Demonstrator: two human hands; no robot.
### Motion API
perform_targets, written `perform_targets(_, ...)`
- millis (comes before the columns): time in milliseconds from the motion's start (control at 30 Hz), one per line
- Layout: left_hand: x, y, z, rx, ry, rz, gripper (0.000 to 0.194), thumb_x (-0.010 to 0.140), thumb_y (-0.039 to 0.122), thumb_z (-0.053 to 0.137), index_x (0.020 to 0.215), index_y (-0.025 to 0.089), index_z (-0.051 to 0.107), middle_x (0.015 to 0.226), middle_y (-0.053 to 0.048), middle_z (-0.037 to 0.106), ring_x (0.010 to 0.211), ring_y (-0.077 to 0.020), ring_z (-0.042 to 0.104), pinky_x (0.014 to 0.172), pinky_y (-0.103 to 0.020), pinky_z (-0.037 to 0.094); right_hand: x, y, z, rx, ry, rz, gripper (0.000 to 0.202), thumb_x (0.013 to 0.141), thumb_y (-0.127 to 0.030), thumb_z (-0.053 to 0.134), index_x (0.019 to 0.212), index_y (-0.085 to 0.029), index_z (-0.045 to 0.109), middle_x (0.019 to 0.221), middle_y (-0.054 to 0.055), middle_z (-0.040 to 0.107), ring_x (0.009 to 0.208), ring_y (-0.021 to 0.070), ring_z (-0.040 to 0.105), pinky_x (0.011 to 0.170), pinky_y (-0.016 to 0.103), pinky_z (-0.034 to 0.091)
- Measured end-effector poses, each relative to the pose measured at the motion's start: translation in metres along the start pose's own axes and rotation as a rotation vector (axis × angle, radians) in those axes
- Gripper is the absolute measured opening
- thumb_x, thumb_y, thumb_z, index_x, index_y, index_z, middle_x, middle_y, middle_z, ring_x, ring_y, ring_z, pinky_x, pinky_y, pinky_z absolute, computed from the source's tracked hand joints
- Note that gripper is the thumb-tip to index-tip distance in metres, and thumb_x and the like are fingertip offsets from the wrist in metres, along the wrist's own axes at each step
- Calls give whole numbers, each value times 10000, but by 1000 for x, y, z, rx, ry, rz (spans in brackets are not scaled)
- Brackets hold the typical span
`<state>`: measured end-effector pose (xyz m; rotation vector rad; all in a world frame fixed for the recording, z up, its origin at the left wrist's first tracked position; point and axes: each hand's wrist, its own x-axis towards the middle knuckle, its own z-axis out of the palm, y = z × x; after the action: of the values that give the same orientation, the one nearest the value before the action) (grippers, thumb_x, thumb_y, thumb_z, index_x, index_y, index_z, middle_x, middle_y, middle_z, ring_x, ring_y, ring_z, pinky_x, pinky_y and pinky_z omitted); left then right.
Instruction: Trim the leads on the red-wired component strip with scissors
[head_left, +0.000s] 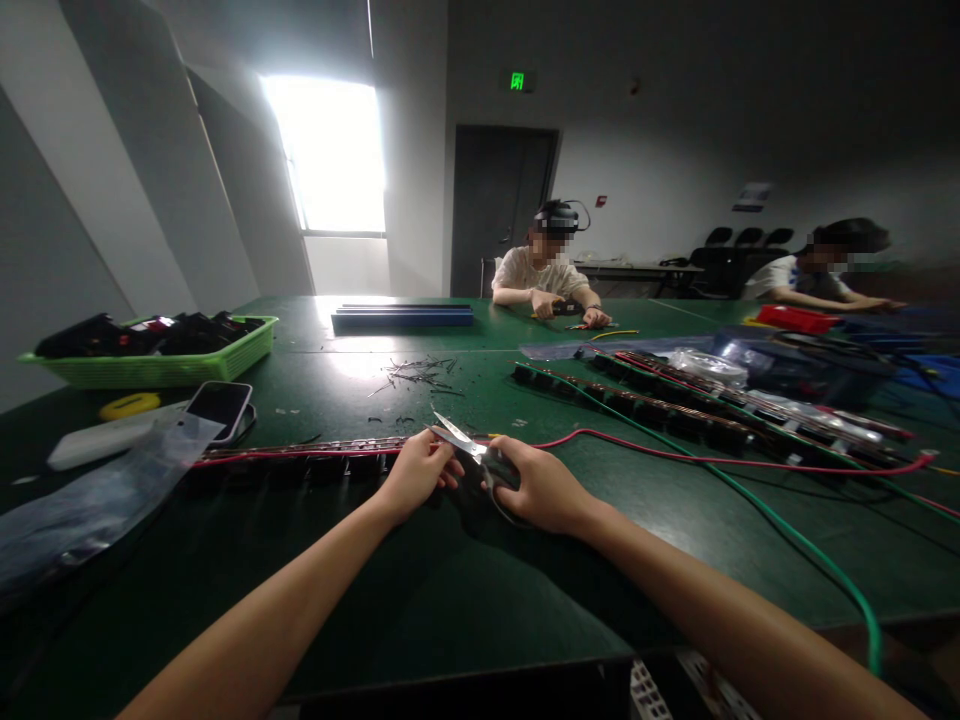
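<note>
My right hand [544,485] is closed round the handles of a pair of scissors [466,444], whose blades stand apart and point up and to the left. Just left of the blades, my left hand [420,470] is closed at the right end of a wired black strip [300,460]; its fingers partly hide what they grip. Red and copper-coloured wires run along the top of this strip. From near the scissors, a thick red wire [637,440] stretches across the table to the right. Short dark cut pieces [420,375] lie scattered beyond my hands.
A green basket [240,348] of black parts, a phone [217,408] and a plastic bag [112,500] occupy the left. More wired strips [637,405] and a green wire [810,550] lie right. Blue bars [401,317] lie farther back. Two people sit across the table.
</note>
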<state>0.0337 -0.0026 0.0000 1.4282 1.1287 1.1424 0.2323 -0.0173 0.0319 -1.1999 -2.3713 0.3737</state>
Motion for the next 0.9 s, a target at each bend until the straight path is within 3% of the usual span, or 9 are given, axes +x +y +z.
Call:
perform_targets(467, 0, 1, 0, 14, -5, -7, 184, 862, 303, 476, 873, 135, 550, 615, -8, 640, 424, -81, 581, 402, -152, 383, 0, 4, 1, -36, 13, -22, 434, 722, -225, 614, 1149, -209, 536, 1088, 67, 627, 891, 194, 596, 753, 257, 409)
perform_targets(667, 0, 0, -2, -2, -37, 1, 235, 859, 380, 501, 870, 147, 528, 633, -17, 653, 458, -90, 592, 427, -162, 406, 0, 5, 0, -81, 50, 73, 295, 811, -293, 547, 1100, -238, 541, 881, 22, 658, 699, 159, 590, 612, 229, 361)
perform_targets(900, 1, -1, -2, -10, -33, -8, 248, 857, 397, 512, 877, 150, 526, 635, -22, 660, 457, -98, 597, 422, -168, 399, 1, 7, 0, -140, 109, 100, 305, 799, -372, 582, 1069, -244, 519, 913, 25, 641, 720, 168, 584, 607, 236, 347)
